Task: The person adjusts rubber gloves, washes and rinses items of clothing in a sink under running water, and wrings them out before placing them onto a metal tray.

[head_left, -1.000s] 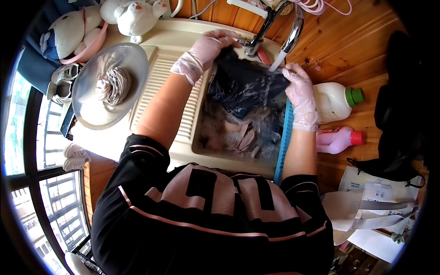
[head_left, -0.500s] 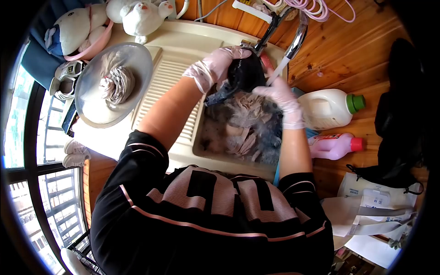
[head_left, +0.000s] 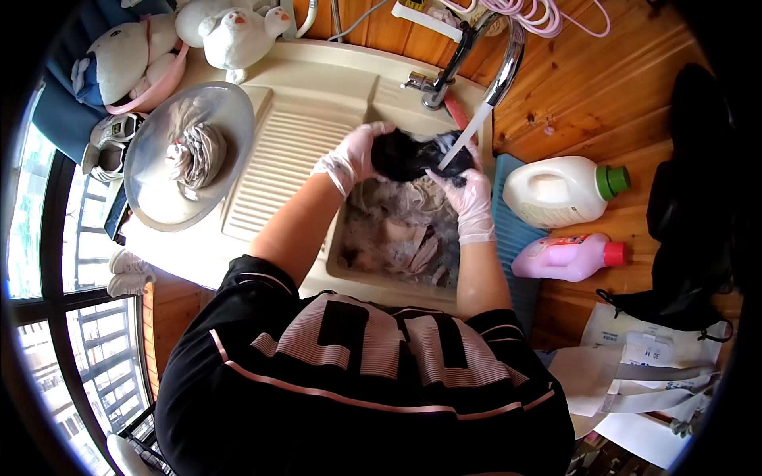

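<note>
A wet black garment (head_left: 402,156) stretches between my two gloved hands over the sink basin (head_left: 340,252). My left hand (head_left: 361,155) grips its left end, and my right hand (head_left: 470,194) holds the right end. Water from the faucet (head_left: 505,78) streams onto the garment beside my right hand. Both hands wear thin, whitish see-through gloves. Below, light-coloured clothes (head_left: 409,238) lie in foamy, dark water. The garment's exact kind does not show.
Left of the basin is a ribbed washboard surface (head_left: 290,151), with a clear tub (head_left: 143,186) holding twisted wet cloth (head_left: 198,155). A white bottle with green cap (head_left: 556,190) and a pink bottle (head_left: 567,258) lie right, near a blue ribbed board (head_left: 516,226). Plush toys (head_left: 238,40) sit at the back.
Both hands have come down from beside the faucet, and the garment is now spread wider under the stream. The faucet handle has come into sight.
</note>
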Available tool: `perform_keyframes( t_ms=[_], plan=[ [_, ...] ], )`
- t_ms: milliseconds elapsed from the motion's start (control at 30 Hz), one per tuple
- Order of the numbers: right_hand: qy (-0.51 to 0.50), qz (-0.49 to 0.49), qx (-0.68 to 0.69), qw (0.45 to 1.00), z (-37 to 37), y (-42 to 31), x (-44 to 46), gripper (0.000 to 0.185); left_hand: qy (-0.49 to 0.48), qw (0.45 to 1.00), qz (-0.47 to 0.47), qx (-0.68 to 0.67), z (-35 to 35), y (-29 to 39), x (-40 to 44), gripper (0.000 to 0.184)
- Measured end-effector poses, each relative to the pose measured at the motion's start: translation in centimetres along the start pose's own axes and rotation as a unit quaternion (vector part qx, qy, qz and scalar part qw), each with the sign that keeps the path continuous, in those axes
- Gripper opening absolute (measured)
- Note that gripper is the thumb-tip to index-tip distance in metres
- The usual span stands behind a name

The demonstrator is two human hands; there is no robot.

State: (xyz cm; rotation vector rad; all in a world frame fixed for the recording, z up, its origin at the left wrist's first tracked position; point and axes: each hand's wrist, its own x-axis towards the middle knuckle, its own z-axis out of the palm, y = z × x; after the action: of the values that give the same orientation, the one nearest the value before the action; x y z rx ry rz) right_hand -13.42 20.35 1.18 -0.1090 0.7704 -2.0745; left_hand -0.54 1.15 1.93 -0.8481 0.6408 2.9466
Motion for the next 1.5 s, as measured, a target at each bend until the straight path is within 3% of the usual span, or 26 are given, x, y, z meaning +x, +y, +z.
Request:
perform_keyframes(
  t_ms=[33, 67, 100, 200, 267, 333, 400, 500, 533, 567, 600, 633, 733, 800, 867, 900, 933, 1000, 1067, 1100, 1133, 1233, 1267, 1300, 1433, 1500],
  plan=[
    [-0.01, 0.011, -0.025, 1.0, -0.2, -0.2, 0.8, 0.054, 0.056, 0.998, -0.031, -0.002, 0.6, -1.2, -0.8, 0.039],
    [-0.007, 0.019, -0.045, 0.999, -0.4, -0.1, 1.0, 0.051, -0.007, 0.993, -0.103, -0.061, -2.0, -2.4, 1.1, 0.046],
    [-0.005, 0.027, -0.064, 0.998, 0.2, 0.3, 0.8, 0.048, -0.054, 0.998, -0.032, 0.011, -4.0, -4.3, 3.0, 0.047],
    [-0.002, 0.045, -0.19, 0.981, 4.6, 1.9, -1.8, 0.025, -0.115, 0.966, -0.039, -0.229, -1.2, -6.8, 2.8, 0.052],
    [0.019, -0.009, -0.307, 0.952, 4.7, 4.3, -2.6, 0.024, -0.081, 0.958, -0.034, -0.273, -3.1, -8.5, 7.3, 0.044],
    [-0.019, -0.158, -0.571, 0.805, 4.5, 5.7, -2.7, 0.036, -0.075, 0.95, -0.009, -0.303, -2.9, -8.8, 8.2, 0.03],
    [-0.014, -0.26, -0.684, 0.682, 3.6, 7.0, -1.5, 0.043, -0.169, 0.939, -0.05, -0.296, -4.2, -9.2, 10.2, 0.023],
    [0.091, -0.19, -0.759, 0.617, 3.7, 6.8, 0.1, 0.038, -0.197, 0.922, 0.026, -0.333, -2.6, -9.9, 8.6, 0.024],
    [0.145, -0.17, -0.781, 0.583, 3.2, 6.8, 1.1, 0.04, -0.136, 0.942, 0.0, -0.307, -1.7, -10.1, 8.7, 0.027],
    [0.188, -0.102, -0.788, 0.578, 2.8, 6.3, 2.6, 0.042, -0.04, 0.975, 0.047, -0.213, 0.9, -9.7, 6.4, 0.028],
    [0.148, -0.088, -0.733, 0.658, 1.2, 5.8, 4.2, 0.038, 0.058, 0.987, 0.092, -0.115, 3.0, -9.5, 4.0, 0.028],
    [0.145, -0.079, -0.742, 0.65, 0.9, 5.7, 4.4, 0.036, -0.008, 0.991, 0.016, -0.132, 0.8, -9.5, 5.9, 0.031],
    [0.144, -0.147, -0.776, 0.596, 2.2, 6.2, 2.7, 0.032, 0.018, 0.994, 0.01, -0.108, -0.5, -9.6, 6.4, 0.032],
    [0.026, -0.311, -0.752, 0.58, 3.8, 6.6, 0.3, 0.017, -0.038, 0.97, 0.001, -0.242, -0.1, -8.3, 5.3, 0.033],
    [0.007, -0.307, -0.747, 0.589, 4.4, 7.9, -1.9, 0.016, -0.039, 0.972, -0.066, -0.222, -1.5, -7.0, 6.1, 0.034],
    [0.005, -0.292, -0.745, 0.599, 4.2, 8.2, -1.9, 0.014, 0.048, 0.979, -0.045, -0.193, -1.0, -6.3, 6.1, 0.035],
    [0.046, -0.245, -0.744, 0.62, 4.5, 7.5, -1.2, 0.015, -0.058, 0.976, -0.033, -0.209, -2.8, -6.9, 8.1, 0.032],
    [0.129, -0.141, -0.727, 0.659, 5.0, 5.6, 0.6, 0.021, 0.115, 0.989, 0.087, -0.025, -2.4, -9.6, 9.9, 0.027],
    [0.164, -0.17, -0.644, 0.728, 0.5, 4.6, 4.2, 0.028, 0.175, 0.983, 0.05, 0.011, -0.7, -9.5, 9.2, 0.021],
    [0.169, -0.126, -0.682, 0.7, -1.1, 4.1, 4.6, 0.031, 0.147, 0.974, 0.133, 0.113, 1.0, -8.6, 6.4, 0.019],
    [0.14, -0.174, -0.649, 0.727, -6.7, 5.0, 6.8, 0.028, 0.119, 0.947, 0.213, 0.211, 3.0, -7.4, 3.1, 0.019],
    [0.134, -0.103, -0.506, 0.846, -5.2, 4.8, 4.8, 0.024, 0.082, 0.897, 0.293, 0.319, 3.7, -5.5, 0.4, 0.027],
    [0.116, -0.082, -0.466, 0.873, -2.8, 4.3, 3.4, 0.023, 0.083, 0.864, 0.332, 0.37, 4.4, -4.8, -1.3, 0.028],
    [0.095, -0.062, -0.426, 0.898, -1.4, 3.9, 2.6, 0.023, 0.108, 0.767, 0.403, 0.487, 3.5, -4.1, -0.8, 0.026],
    [0.073, -0.071, -0.52, 0.848, -0.3, 3.8, 1.0, 0.031, 0.178, 0.79, 0.425, 0.404, 3.4, -2.8, -0.9, 0.028],
    [0.024, -0.148, -0.745, 0.65, -0.7, 3.6, -0.5, 0.037, 0.259, 0.715, 0.447, 0.471, 3.8, -1.6, -1.2, 0.037]
  ],
)
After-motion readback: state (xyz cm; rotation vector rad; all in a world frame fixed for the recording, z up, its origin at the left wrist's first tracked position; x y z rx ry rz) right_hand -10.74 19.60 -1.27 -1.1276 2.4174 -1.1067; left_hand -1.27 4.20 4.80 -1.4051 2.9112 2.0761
